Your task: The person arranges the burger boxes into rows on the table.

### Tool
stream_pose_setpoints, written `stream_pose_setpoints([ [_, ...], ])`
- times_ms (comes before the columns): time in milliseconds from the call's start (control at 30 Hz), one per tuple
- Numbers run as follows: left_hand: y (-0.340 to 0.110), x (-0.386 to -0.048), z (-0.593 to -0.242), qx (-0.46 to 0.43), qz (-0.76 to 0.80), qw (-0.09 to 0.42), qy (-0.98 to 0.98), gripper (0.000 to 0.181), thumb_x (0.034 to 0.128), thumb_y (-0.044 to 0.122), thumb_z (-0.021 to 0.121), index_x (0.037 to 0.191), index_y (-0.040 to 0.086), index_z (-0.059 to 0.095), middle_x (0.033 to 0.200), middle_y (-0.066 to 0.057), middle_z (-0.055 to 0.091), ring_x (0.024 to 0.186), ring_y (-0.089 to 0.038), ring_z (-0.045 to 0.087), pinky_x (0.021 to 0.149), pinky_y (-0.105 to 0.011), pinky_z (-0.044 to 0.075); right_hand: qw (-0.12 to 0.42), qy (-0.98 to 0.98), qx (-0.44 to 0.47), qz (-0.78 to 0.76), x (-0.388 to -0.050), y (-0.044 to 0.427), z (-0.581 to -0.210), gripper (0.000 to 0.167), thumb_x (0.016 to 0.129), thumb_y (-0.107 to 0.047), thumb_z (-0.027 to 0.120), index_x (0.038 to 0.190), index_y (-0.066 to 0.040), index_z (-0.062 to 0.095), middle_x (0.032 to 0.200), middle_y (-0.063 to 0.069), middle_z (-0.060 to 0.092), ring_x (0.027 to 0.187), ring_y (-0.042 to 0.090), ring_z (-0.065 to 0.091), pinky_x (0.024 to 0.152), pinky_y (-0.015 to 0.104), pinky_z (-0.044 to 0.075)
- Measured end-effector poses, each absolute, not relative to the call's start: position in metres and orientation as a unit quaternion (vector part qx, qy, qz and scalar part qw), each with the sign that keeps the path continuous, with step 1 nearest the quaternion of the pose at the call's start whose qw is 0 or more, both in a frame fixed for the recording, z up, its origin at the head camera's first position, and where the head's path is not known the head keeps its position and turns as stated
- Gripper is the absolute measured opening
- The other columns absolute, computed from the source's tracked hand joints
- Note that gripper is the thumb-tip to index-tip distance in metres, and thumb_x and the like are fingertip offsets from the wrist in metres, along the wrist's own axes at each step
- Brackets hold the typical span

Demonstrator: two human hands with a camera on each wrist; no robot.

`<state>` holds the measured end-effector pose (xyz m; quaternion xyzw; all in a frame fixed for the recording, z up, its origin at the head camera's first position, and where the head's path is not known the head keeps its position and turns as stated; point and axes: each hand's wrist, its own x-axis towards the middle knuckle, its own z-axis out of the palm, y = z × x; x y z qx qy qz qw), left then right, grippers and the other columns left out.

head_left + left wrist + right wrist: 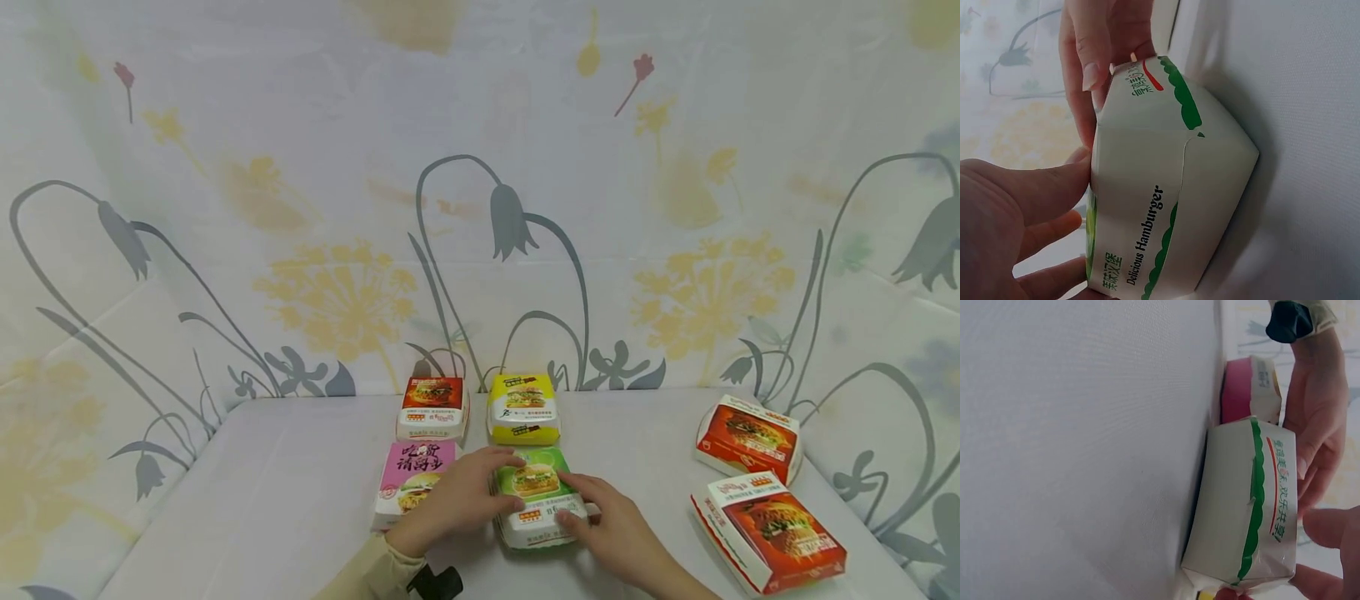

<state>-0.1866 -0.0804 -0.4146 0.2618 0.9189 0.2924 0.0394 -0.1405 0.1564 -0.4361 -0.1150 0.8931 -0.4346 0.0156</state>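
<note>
Left hand [472, 492] at 9 o'clock and right hand [618, 527] at 3 rest spread on green box [536, 483], likely light, crushable; hold sides.

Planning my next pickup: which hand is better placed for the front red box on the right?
Likely the right hand: it touches the green box on the side nearer the red box; the left hand is farther.

Head view: soft, even light. 2 wrist views dimmer: soft shadow on table [1316, 156] just beside gripped green box [1154, 175]; backdrop [1029, 119] beyond grip blurred.
</note>
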Motion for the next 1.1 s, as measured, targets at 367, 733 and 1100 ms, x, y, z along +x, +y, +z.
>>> stream_pose_setpoints([
  [367, -0.082, -0.185, -0.413, 0.252, 0.294, 0.037, 0.921, 0.050, 0.0861, 0.035, 0.078, 0.132, 0.021, 0.064, 0.143, 0.000, 0.055, 0.133, -0.026, 0.048, 0.109, -0.049, 0.038, 0.011, 0.883, -0.124, -0.452, -0.140, 0.158, -0.436, 0.044, 0.094, -0.024, 0.070, 0.135, -0.011, 0.062, 0.136, 0.016, 0.057, 0.111, 0.032, 0.061, 0.081, 0.035, 0.057],
  [733, -0.089, -0.189, -0.412, 0.276, 0.308, 0.051, 0.909, 0.042, 0.0878, 0.031, 0.076, 0.128, 0.022, 0.068, 0.144, 0.007, 0.054, 0.136, -0.021, 0.046, 0.110, -0.046, 0.036, 0.034, 0.885, -0.125, -0.448, -0.139, 0.163, -0.435, 0.041, 0.094, -0.020, 0.069, 0.134, -0.014, 0.063, 0.137, 0.015, 0.058, 0.113, 0.032, 0.061, 0.088, 0.047, 0.055],
  [1100, -0.088, -0.188, -0.407, 0.279, 0.275, 0.070, 0.917, 0.039, 0.0891, 0.032, 0.075, 0.126, 0.024, 0.069, 0.146, 0.010, 0.052, 0.138, -0.019, 0.043, 0.111, -0.045, 0.035, 0.043, 0.895, -0.117, -0.429, -0.143, 0.176, -0.423, 0.036, 0.094, -0.021, 0.069, 0.130, -0.015, 0.067, 0.128, 0.013, 0.064, 0.115, 0.034, 0.060, 0.087, 0.051, 0.054],
])
